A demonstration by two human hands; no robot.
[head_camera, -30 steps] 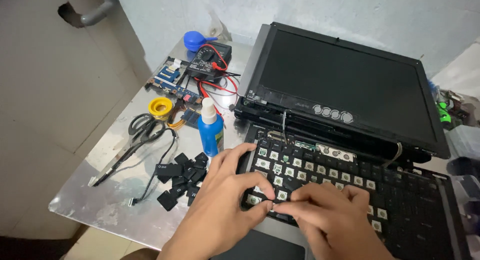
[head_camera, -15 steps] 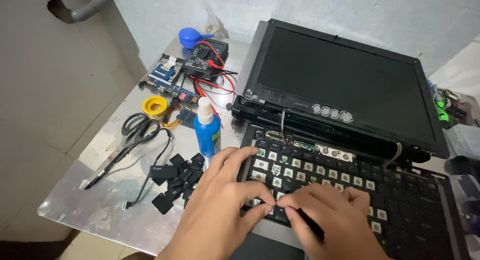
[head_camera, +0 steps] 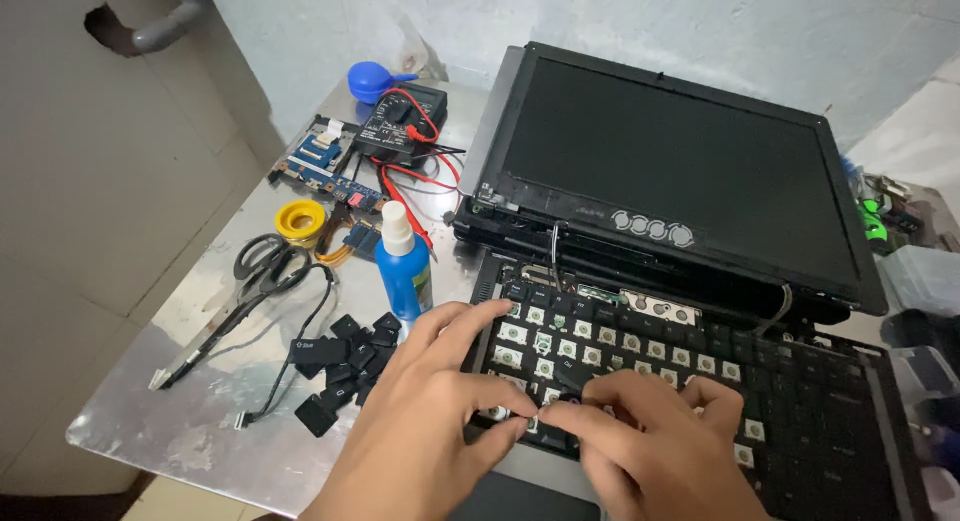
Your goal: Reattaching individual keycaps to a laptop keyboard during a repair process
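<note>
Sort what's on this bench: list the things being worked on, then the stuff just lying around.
In hand: left hand, right hand, laptop keyboard, loose black keycaps.

Lying about: blue spray bottle, scissors, yellow tape roll, multimeter, blue circuit board, blue dust blower.

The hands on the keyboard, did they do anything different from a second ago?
Only a little. The right hand slid left along the keyboard, and its fingertips now meet the left hand's thumb and forefinger, pinching something small and dark at the front row. The left hand stayed put. The loose black keycaps, blue bottle and scissors did not move on the metal table.
</note>
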